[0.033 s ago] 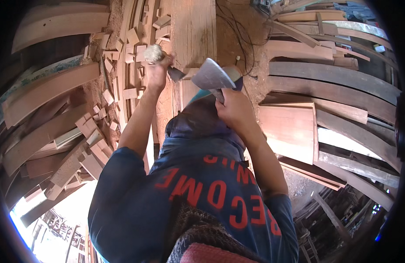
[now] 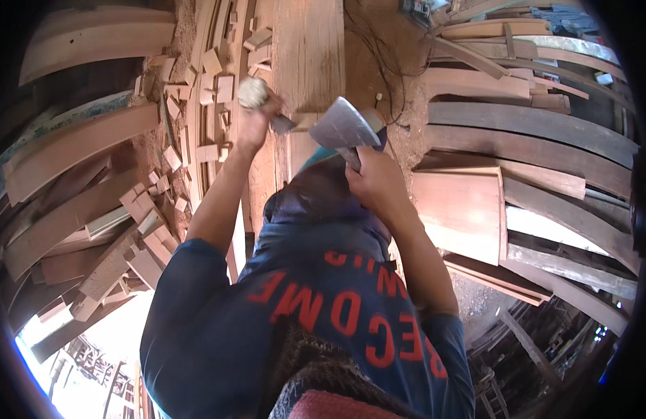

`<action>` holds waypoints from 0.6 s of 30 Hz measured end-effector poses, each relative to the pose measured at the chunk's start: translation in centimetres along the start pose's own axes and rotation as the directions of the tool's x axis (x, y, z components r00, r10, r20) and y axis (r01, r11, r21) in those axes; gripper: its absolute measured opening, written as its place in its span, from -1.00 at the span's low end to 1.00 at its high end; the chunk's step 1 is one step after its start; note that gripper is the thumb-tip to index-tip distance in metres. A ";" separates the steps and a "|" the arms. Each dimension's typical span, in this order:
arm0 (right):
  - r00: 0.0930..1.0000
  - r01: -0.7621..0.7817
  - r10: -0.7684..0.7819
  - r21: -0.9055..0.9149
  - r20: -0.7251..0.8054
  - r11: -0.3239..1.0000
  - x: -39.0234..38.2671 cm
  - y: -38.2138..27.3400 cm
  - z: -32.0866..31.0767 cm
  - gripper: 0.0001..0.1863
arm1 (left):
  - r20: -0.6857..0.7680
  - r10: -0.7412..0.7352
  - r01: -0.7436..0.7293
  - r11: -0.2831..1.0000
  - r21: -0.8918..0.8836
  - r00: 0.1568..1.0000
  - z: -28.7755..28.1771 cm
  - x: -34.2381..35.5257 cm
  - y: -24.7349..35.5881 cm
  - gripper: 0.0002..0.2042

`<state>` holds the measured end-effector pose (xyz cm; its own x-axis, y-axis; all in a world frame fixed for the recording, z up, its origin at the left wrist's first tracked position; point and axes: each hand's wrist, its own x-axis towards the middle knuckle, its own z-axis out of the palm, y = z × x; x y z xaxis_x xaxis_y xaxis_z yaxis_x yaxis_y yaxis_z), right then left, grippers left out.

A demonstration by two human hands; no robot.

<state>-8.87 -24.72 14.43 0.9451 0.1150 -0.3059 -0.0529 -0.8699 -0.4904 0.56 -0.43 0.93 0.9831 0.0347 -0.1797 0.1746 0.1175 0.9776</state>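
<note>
The right hand (image 2: 374, 178) is wrapped firmly around the dark handle (image 2: 350, 158) of a broad-bladed tool (image 2: 345, 126), whose wide grey head, shaped much like an axe, stands out beyond the knuckles and flares toward its curved edge. To its left, well apart from it, the left hand (image 2: 253, 131) grips a short tool (image 2: 253, 93) with a pale, rounded end; the fingers are blurred, so their exact hold cannot be told. A dark flat blade (image 2: 283, 124) shows just beside that hand, pointing toward the broad-bladed tool, though whether it belongs to the piece with the pale end is unclear. Both tools are held in front of the body, near the lower end of a long wooden plank (image 2: 309, 45) that runs away from the person. Below the hands are dark trousers (image 2: 312, 192) and a dark blue shirt (image 2: 197, 335) with red lettering. Left of the plank, small wood offcuts (image 2: 207, 152) lie scattered over narrow strips of timber, and right of it a thin dark cable (image 2: 400, 77) loops across the brown, dusty ground. Farther out on the right, long curved boards (image 2: 532, 120) lie in rows, with a pale wooden panel (image 2: 456, 213) nearer the right forearm. On the far left, more curved timbers (image 2: 78, 150) are piled, with short blocks (image 2: 152, 220) heaped beside them.
</note>
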 end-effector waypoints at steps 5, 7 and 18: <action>0.998 -0.039 0.043 0.124 -0.033 0.991 -1.4 -0.2 -1.4 -0.71 | 0.365 0.137 -0.244 0.933 0.265 0.921 1.9 -2.4 -0.4 -0.73; 0.997 -0.032 0.041 0.126 -0.070 0.991 -0.6 -1.6 -3.6 -0.72 | 0.415 0.121 -0.214 0.959 0.187 0.902 2.9 -1.5 -0.1 -0.72; 0.999 0.046 -0.046 -0.119 -0.001 0.992 -0.7 -0.2 -0.3 -0.77 | -0.124 0.267 -0.252 0.960 0.125 0.956 2.0 -2.7 -2.0 -0.76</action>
<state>-9.42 -24.76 14.97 0.9469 0.1546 -0.2819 0.0294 -0.9147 -0.4031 -2.31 -2.70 -0.36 0.9792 0.1879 0.0759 -0.0735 -0.0196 0.9971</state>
